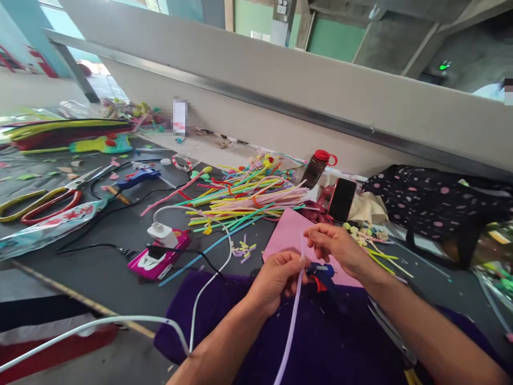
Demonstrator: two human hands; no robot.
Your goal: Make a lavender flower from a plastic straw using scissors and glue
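Observation:
A lilac pipe cleaner [294, 321] runs from below the frame up between my hands. My left hand [274, 278] pinches it between thumb and fingers near its upper part. My right hand [334, 245] is closed, its fingertips at the top end of the stem. Just beyond and under my hands, a blue glue gun [323, 270] with a red trigger lies partly hidden at the edge of a pink sheet [286, 235]. Dark purple cloth [312, 337] spreads below my forearms.
Bundled pipe cleaners [248, 200] lie mid-table near short cut pieces [243, 250]. A magenta power strip [160, 259] with cables sits left. Scissors [60, 195] and another blue glue gun [138, 177] lie farther left. A bottle [316, 170], phone [342, 199] and dark patterned bag [436, 203] stand behind right.

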